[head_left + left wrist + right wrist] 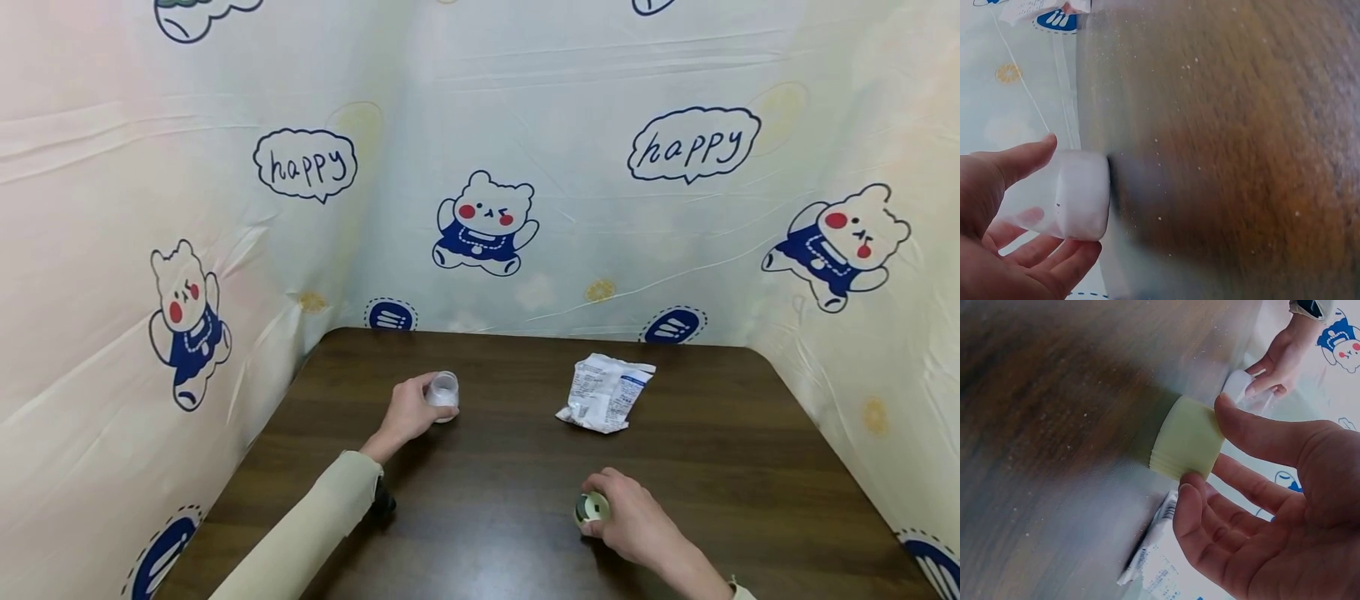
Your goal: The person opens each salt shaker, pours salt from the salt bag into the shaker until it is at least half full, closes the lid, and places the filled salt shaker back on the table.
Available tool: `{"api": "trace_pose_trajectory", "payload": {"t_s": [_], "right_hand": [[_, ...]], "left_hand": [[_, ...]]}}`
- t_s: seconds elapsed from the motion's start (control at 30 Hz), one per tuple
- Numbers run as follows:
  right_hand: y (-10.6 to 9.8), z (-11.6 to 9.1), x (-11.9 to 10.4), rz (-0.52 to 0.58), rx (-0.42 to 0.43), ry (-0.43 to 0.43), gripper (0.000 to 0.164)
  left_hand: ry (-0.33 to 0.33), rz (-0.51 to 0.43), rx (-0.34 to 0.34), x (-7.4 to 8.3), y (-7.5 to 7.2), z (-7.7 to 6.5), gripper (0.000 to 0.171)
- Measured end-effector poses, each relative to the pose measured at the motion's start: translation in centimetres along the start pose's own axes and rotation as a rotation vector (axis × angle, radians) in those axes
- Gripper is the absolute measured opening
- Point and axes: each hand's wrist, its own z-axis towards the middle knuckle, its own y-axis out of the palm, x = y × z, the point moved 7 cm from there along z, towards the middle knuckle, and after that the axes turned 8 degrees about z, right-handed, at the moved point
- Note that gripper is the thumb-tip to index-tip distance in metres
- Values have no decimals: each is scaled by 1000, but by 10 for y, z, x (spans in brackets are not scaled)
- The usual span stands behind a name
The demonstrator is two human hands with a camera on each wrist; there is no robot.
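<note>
My left hand (408,410) is at a small clear jar (445,390) with white showing inside, left of the table's middle. In the left wrist view the jar's white lower part (1085,197) stands on the wood, the thumb on one side and the fingers curled round the other. Nearer the front right, my right hand (633,518) holds a pale green cap-like piece (592,508) between thumb and fingers. Its smooth side with ridges along the lower edge (1188,437) faces the right wrist camera, close to or on the table.
A crumpled white printed packet (606,392) lies on the brown wooden table (495,483), beyond my right hand. A pale curtain (577,117) with bear prints hangs around the table's back and sides.
</note>
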Motion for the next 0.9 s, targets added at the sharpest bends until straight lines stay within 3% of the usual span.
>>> {"api": "trace_pose_trajectory", "payload": {"t_s": [0.17,0.43,0.53,0.77,0.9], "right_hand": [[1,0,-1,-4,9,-14,37],[1,0,-2,-6,20,-31,37],[2,0,-2,2,12,-37,37],[2,-2,-2,3,36,-41,38],[0,-3,-2,0,50,-41,38]], "left_hand": [[-17,-19,-28,-5,-1,2,68],[16,-23,-83,-13,-4,4,69],[50,-5,-134,-15,-5,4,75],[50,84,-239,-13,-13,2,94],[77,69,-240,-9,-10,3,85]]}}
